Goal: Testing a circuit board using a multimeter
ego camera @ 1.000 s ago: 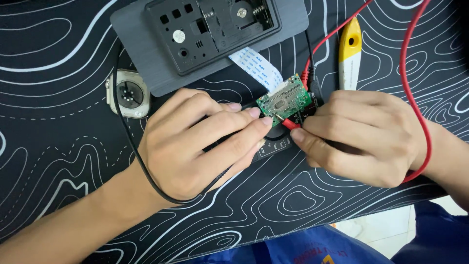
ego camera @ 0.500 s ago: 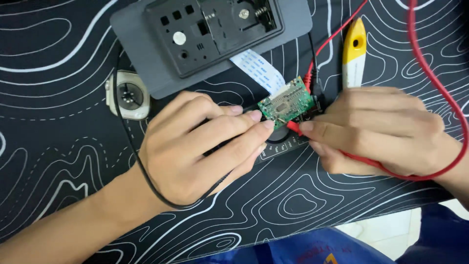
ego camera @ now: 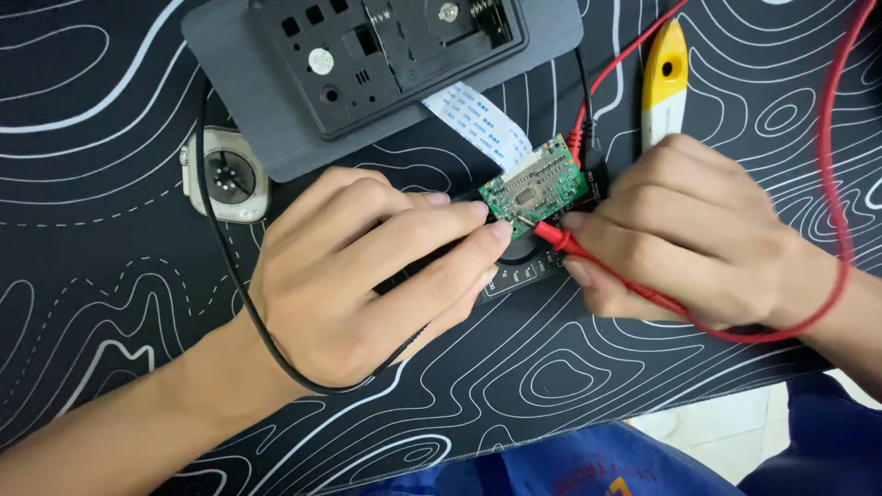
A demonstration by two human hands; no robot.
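Head view, red probe (ego camera: 562, 241) unmoved, right hand (ego camera: 684, 230) steady

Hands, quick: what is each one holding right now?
Left hand: closed, fingers pinching a black probe against the green circuit board.
Right hand: closed, holding the red probe on the board.

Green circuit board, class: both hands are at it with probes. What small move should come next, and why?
Probably hold both probes still. The right hand has the red probe tip on the green circuit board, and the left hand pinches at the board's lower left edge; its black lead loops around the wrist. A slip might bridge neighbouring contacts.
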